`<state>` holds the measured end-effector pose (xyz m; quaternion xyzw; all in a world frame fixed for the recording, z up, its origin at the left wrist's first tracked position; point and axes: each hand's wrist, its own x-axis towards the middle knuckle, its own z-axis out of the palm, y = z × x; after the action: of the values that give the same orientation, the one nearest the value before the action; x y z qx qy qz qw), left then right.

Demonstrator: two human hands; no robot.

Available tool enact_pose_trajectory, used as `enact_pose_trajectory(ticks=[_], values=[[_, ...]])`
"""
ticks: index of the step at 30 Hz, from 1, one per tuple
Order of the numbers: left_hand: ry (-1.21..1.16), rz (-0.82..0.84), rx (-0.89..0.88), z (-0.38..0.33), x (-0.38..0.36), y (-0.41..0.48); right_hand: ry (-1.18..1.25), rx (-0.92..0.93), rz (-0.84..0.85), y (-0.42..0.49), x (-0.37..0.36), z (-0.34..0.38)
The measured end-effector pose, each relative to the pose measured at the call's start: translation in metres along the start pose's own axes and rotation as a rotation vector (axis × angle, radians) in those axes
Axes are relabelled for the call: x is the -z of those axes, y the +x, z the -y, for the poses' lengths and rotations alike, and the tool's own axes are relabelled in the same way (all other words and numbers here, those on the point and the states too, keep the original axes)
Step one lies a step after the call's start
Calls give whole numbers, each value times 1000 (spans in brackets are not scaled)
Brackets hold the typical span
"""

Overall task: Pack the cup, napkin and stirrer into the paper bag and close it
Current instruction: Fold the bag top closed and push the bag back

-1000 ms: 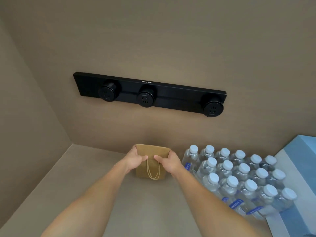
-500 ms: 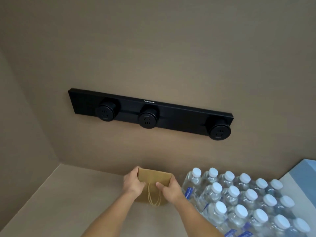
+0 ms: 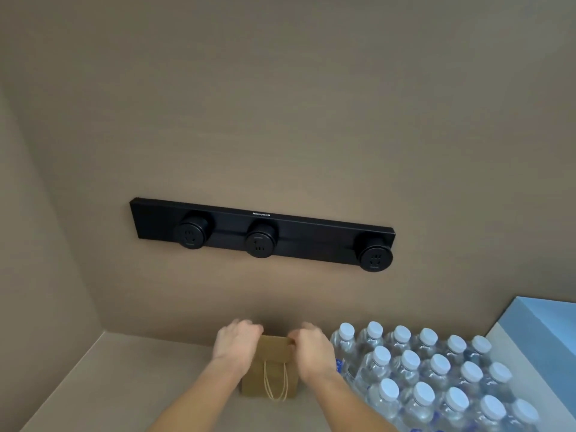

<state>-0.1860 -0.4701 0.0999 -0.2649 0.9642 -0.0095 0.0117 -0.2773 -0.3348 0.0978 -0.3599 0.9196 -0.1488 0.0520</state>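
We take the paper bag [image 3: 270, 374] as our landmark: it stands on the counter [image 3: 131, 378] against the wall. Our left hand [image 3: 238, 342] curls over its top left corner, our right hand [image 3: 308, 346] over its top right, both pressing the folded top. We judge it light, thin and easily crumpled, best held by the folded edge or its one visible twine handle [image 3: 275, 381]. Right of the bag stand about eighteen visible water bottles [image 3: 436, 378]. We see one bag, no cup, napkin or stirrer.

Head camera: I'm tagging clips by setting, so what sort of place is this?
Probably an office pantry or supply counter: a wall power strip with three sockets, a shrink-wrapped case of water bottles, and a plain beige counter.
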Motion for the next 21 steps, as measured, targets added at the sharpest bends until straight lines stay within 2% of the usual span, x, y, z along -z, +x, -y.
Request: enact_pose_trajectory(ticks=[14, 21], values=[[104, 9, -46, 0, -4, 11, -247, 76, -28, 8, 6, 4], [106, 10, -52, 0, -3, 21, -265, 84, 2, 11, 9, 6]])
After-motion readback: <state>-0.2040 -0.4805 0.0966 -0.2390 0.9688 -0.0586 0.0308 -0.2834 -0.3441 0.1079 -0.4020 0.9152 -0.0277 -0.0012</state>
